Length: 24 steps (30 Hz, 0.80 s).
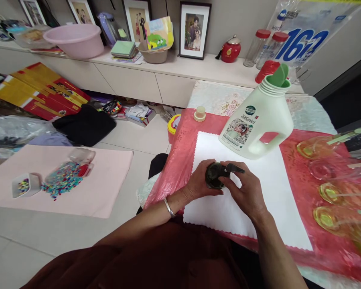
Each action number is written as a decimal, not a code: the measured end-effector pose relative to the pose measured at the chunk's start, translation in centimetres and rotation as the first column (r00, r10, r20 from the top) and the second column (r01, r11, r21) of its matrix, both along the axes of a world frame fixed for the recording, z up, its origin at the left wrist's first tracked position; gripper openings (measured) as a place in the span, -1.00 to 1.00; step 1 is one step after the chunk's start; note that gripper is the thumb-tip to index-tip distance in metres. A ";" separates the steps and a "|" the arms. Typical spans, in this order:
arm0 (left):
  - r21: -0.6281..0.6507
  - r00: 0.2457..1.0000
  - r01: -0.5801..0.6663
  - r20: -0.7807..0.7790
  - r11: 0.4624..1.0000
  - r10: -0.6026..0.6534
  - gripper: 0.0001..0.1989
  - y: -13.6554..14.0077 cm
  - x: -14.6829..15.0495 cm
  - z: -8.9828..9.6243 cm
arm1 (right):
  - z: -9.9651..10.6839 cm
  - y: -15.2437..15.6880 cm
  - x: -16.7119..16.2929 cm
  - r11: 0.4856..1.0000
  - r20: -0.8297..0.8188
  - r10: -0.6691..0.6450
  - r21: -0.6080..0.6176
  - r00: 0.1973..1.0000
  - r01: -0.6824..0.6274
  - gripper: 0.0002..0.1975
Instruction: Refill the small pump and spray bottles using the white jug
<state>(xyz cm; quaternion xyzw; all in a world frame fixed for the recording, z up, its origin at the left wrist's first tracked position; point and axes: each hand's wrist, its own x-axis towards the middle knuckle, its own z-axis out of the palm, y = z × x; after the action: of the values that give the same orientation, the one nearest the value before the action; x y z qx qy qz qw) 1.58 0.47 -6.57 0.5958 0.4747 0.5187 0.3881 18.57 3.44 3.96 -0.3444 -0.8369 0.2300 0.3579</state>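
Observation:
My left hand is wrapped round a dark, see-through bottle above the white scalloped-edge cloth. Its base is hidden. At the bottle's mouth, my right hand pinches a black pump head between thumb and fingers. Whether the pump is screwed on or loose I cannot tell. Just beyond my hands a pale green detergent jug stands upright without its cap, a green spout showing in its neck. A small pale cap lies on the red plastic sheet, behind and left of my hands.
Several glasses with yellow liquid and sticks line the table's right side on the red sheet. Glass jars and a red pot stand on the back cabinet. Lower left, a pink mat bears spilled coloured beads.

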 end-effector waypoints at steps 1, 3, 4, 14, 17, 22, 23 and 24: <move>-0.002 1.000 0.001 -0.005 1.000 -0.001 0.13 0.0 0.0 0.1 | -0.2 0.0 0.0 1.000 -0.015 -0.001 -0.021 1.000 0.001 -0.75; 0.003 1.000 -0.003 -0.011 1.000 0.003 0.12 0.0 0.0 0.1 | -0.7 0.0 -0.2 0.997 -0.075 -0.015 -0.082 0.997 0.008 -0.74; 0.004 1.000 -0.007 -0.013 1.000 0.007 0.12 -0.1 0.0 0.1 | -1.1 0.0 -0.3 0.994 -0.112 -0.026 -0.112 0.993 0.014 -0.74; -0.005 1.000 -0.011 0.014 1.000 0.011 0.11 0.1 0.2 -0.8 | -3.0 -0.6 0.2 0.905 -0.342 0.005 -0.398 0.940 -0.149 -0.52; 0.000 1.000 -0.006 -0.004 1.000 0.006 0.11 0.1 0.1 -0.5 | -3.5 -0.8 0.2 0.885 -0.395 -0.043 -0.441 0.918 -0.148 -0.47; -0.002 0.999 -0.027 -0.046 1.000 0.026 0.11 -0.1 0.1 -0.3 | -4.0 -0.3 -0.5 0.927 -0.409 -0.135 -0.373 0.903 -0.031 -0.28; -0.006 0.999 -0.030 -0.040 1.000 0.030 0.11 -0.1 0.2 -0.4 | -3.8 -0.2 -0.6 0.928 -0.398 -0.132 -0.373 0.908 -0.029 -0.22; -0.009 0.999 -0.033 -0.030 0.999 0.033 0.11 -0.1 0.2 -0.5 | -3.5 -0.1 -0.6 0.926 -0.396 -0.108 -0.375 0.912 -0.053 -0.17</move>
<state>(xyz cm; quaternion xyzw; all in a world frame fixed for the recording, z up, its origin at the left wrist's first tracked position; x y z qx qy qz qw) 1.80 0.36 -7.09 0.5937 0.4925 0.5139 0.3753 17.96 3.34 0.44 -0.3629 -0.6782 0.4483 0.4554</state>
